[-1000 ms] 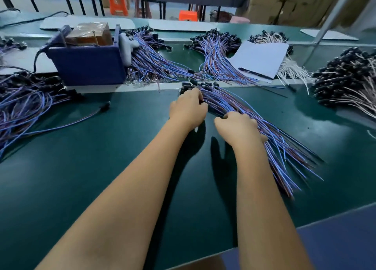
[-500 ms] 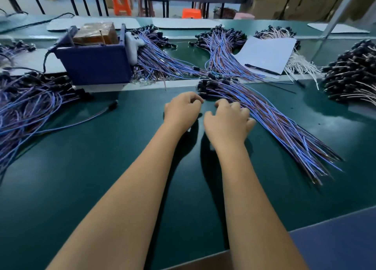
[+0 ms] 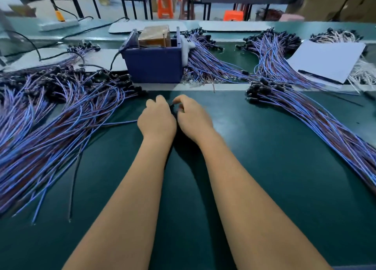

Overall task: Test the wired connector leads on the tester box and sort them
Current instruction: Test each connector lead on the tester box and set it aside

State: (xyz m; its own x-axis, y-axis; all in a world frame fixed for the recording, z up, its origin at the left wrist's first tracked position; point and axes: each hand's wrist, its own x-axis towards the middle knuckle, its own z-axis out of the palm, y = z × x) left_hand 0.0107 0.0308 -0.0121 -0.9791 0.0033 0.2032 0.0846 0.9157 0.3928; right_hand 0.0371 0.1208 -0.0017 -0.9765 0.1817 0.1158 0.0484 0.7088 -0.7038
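A blue tester box (image 3: 152,66) stands at the back of the green mat, with a brown block in its top. My left hand (image 3: 156,121) and my right hand (image 3: 193,119) meet just in front of it, fingers curled. Between their fingertips sits the small black connector (image 3: 172,106) of one lead, which both hands pinch. That lead's blue wire (image 3: 122,123) trails left from under my left hand. A large heap of blue-and-red leads (image 3: 50,117) lies on the left, and a tidy bundle of leads (image 3: 315,123) lies on the right.
More lead bundles (image 3: 213,66) lie behind the white rail beside the box, with a sheet of paper (image 3: 327,62) and a pen (image 3: 319,77) at the back right. A black cable (image 3: 40,51) and a power strip (image 3: 59,25) lie back left.
Both hands left the right-hand bundle and moved left to the spot in front of the blue box. They now pinch a single lead's connector. The view has swung left.
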